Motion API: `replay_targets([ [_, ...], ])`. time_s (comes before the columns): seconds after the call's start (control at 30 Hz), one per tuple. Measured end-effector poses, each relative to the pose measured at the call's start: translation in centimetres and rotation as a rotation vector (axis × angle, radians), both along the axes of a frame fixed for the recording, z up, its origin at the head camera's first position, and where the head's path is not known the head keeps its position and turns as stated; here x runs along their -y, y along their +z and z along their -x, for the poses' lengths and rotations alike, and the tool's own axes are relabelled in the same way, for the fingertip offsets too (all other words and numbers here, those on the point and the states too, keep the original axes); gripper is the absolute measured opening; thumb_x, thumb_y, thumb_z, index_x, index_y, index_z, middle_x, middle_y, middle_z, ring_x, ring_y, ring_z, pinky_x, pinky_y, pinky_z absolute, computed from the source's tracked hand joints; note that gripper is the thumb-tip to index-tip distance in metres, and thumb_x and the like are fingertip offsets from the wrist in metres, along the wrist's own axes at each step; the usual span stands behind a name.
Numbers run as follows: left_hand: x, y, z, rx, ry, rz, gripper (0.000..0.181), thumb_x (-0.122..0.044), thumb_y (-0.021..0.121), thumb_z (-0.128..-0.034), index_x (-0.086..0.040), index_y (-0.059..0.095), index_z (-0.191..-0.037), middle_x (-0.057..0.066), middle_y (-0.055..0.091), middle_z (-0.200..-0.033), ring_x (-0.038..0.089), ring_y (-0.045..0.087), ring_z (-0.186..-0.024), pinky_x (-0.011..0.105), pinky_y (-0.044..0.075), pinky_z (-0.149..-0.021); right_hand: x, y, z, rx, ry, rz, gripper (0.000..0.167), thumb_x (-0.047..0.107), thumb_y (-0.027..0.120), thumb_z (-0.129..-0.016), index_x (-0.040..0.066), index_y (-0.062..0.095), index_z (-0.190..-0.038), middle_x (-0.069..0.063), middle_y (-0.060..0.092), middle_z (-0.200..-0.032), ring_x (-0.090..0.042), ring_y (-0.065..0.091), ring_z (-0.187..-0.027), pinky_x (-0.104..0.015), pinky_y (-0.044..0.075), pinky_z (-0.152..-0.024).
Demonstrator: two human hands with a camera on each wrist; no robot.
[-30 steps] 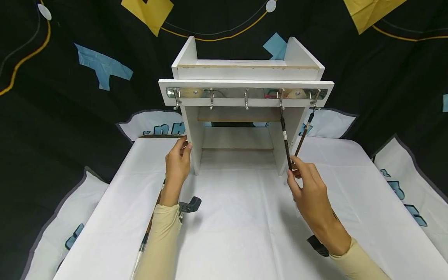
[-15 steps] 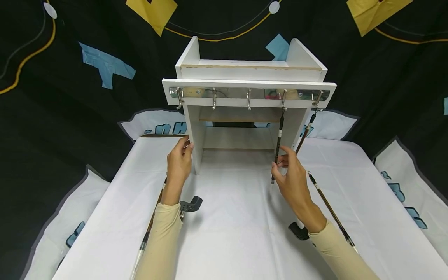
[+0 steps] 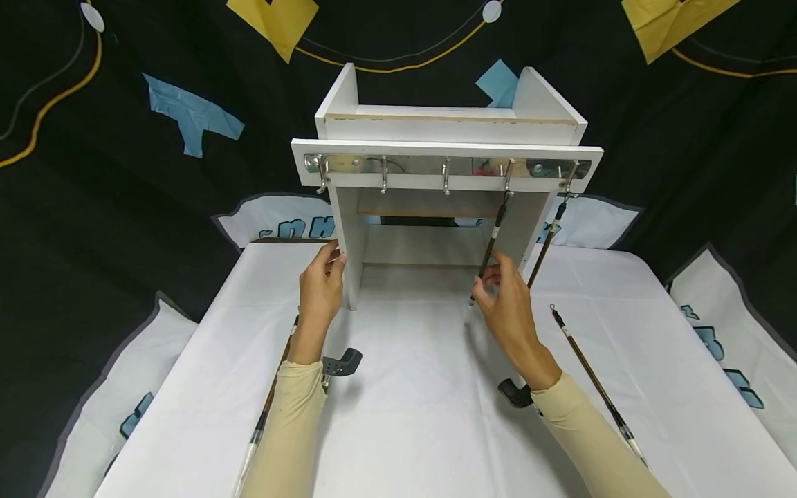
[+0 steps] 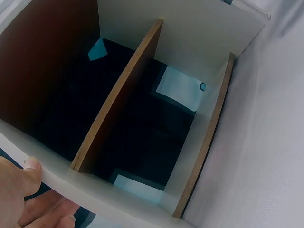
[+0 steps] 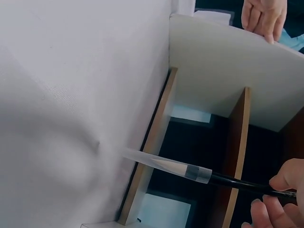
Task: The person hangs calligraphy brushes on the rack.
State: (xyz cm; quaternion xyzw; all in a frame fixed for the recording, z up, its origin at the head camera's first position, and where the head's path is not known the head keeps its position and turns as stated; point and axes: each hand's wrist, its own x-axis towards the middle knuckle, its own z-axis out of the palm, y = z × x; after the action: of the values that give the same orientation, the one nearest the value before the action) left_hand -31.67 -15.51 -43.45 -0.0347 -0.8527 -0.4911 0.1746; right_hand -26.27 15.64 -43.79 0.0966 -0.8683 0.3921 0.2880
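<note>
A white shelf unit (image 3: pixel 349 235) bears a front rail with several metal hooks (image 3: pixel 445 176). My right hand (image 3: pixel 509 321) pinches a dark-handled calligraphy brush (image 3: pixel 494 238) between thumb and fingers. That brush hangs tilted from the second hook from the right, its pale tip in a clear cap (image 5: pixel 190 172) pointing down. Another brush (image 3: pixel 548 238) hangs from the rightmost hook, partly behind my right hand. My left hand (image 3: pixel 319 294) touches the front edge of the left side panel; in the left wrist view its thumb (image 4: pixel 29 172) lies at that edge and its fingers are outside.
A capped brush (image 3: pixel 591 373) lies on the white-covered table (image 3: pixel 423 415), right of my right forearm. Another brush (image 3: pixel 274 387) lies along my left forearm, partly hidden. Inside the unit runs a middle shelf (image 4: pixel 118 95). A black curtain (image 3: pixel 124 207) hangs behind.
My right hand has moved left and slightly away from me, swinging the hanging brush's lower end left. The brush lying on the right has come into view. The left hand stays at the panel.
</note>
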Motion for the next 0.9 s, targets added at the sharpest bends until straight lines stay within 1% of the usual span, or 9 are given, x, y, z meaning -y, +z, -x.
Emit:
replay_targets([
  [0.1, -0.2, 0.1, 0.0, 0.001, -0.004, 0.000, 0.042, -0.026, 0.052, -0.1132, -0.011, 0.055, -0.153, 0.018, 0.064, -0.144, 0.037, 0.065, -0.128, 0.054, 0.054, -0.105, -0.1, -0.1, 0.0, 0.005, -0.007, 0.003, 0.052, 0.004, 0.068, -0.100, -0.008, 0.048, -0.146, -0.020, 0.066, -0.107, -0.035, 0.066, -0.097, -0.050, 0.054, -0.089],
  [0.3, -0.3, 0.1, 0.0, 0.002, 0.007, 0.018, 0.043, -0.028, 0.052, -0.1132, -0.012, 0.055, -0.153, 0.018, 0.064, -0.144, 0.037, 0.065, -0.128, 0.056, 0.054, -0.104, -0.2, -0.2, 0.1, 0.025, -0.021, -0.009, 0.053, 0.006, 0.068, -0.100, -0.007, 0.047, -0.147, -0.021, 0.065, -0.112, -0.036, 0.065, -0.100, -0.050, 0.053, -0.086],
  [0.4, -0.2, 0.1, -0.1, 0.007, 0.007, 0.019, 0.043, -0.028, 0.052, -0.1131, -0.013, 0.054, -0.153, 0.017, 0.064, -0.145, 0.037, 0.065, -0.128, 0.057, 0.054, -0.105, -0.3, -0.1, -0.2, 0.024, -0.031, -0.009, 0.055, 0.007, 0.069, -0.100, -0.006, 0.046, -0.148, -0.021, 0.064, -0.116, -0.035, 0.064, -0.103, -0.049, 0.053, -0.086],
  [0.47, -0.2, 0.1, -0.1, 0.011, 0.007, 0.021, 0.043, -0.028, 0.052, -0.1132, -0.013, 0.054, -0.154, 0.017, 0.064, -0.145, 0.037, 0.065, -0.128, 0.057, 0.054, -0.104, -0.5, 0.0, -0.5, 0.008, -0.035, -0.011, 0.056, 0.008, 0.071, -0.099, -0.004, 0.046, -0.148, -0.020, 0.063, -0.117, -0.035, 0.063, -0.104, -0.050, 0.053, -0.087],
  [0.57, -0.1, 0.2, -0.1, 0.013, 0.012, 0.021, 0.043, -0.028, 0.052, -0.1131, -0.013, 0.054, -0.153, 0.016, 0.064, -0.145, 0.037, 0.066, -0.128, 0.056, 0.054, -0.104, -0.9, 0.3, -1.4, -0.041, -0.040, -0.031, 0.058, 0.007, 0.074, -0.097, -0.001, 0.047, -0.148, -0.020, 0.062, -0.117, -0.034, 0.062, -0.102, -0.048, 0.054, -0.087],
  [0.67, -0.1, 0.1, -0.1, 0.013, 0.014, 0.014, 0.043, -0.027, 0.052, -0.1131, -0.013, 0.054, -0.153, 0.017, 0.064, -0.144, 0.037, 0.066, -0.128, 0.056, 0.054, -0.104, -1.8, 0.8, -2.5, -0.111, -0.039, -0.076, 0.058, 0.005, 0.075, -0.095, 0.001, 0.051, -0.148, -0.019, 0.064, -0.113, -0.032, 0.063, -0.097, -0.046, 0.055, -0.081],
  [0.73, -0.1, 0.1, 0.0, 0.010, 0.013, 0.011, 0.043, -0.027, 0.052, -0.1132, -0.012, 0.054, -0.153, 0.017, 0.064, -0.144, 0.037, 0.066, -0.128, 0.056, 0.054, -0.105, -2.6, 1.2, -3.4, -0.161, -0.038, -0.105, 0.055, 0.002, 0.076, -0.093, 0.002, 0.055, -0.145, -0.017, 0.065, -0.110, -0.030, 0.064, -0.093, -0.044, 0.055, -0.078],
  [0.77, -0.1, 0.1, -0.1, 0.009, 0.013, 0.009, 0.043, -0.027, 0.052, -0.1131, -0.012, 0.054, -0.153, 0.017, 0.065, -0.144, 0.037, 0.066, -0.128, 0.056, 0.054, -0.105, -3.0, 1.5, -3.9, -0.184, -0.040, -0.118, 0.053, 0.000, 0.076, -0.092, 0.002, 0.058, -0.143, -0.016, 0.066, -0.108, -0.029, 0.064, -0.091, -0.041, 0.055, -0.077],
  [0.9, -0.2, 0.1, -0.1, 0.007, 0.006, 0.010, 0.043, -0.027, 0.052, -0.1132, -0.011, 0.054, -0.153, 0.018, 0.064, -0.144, 0.038, 0.066, -0.128, 0.056, 0.054, -0.105, -5.0, 2.4, -5.9, -0.257, -0.070, -0.139, 0.043, -0.004, 0.076, -0.089, 0.002, 0.068, -0.131, -0.012, 0.068, -0.100, -0.025, 0.065, -0.084, -0.023, 0.051, -0.076],
])
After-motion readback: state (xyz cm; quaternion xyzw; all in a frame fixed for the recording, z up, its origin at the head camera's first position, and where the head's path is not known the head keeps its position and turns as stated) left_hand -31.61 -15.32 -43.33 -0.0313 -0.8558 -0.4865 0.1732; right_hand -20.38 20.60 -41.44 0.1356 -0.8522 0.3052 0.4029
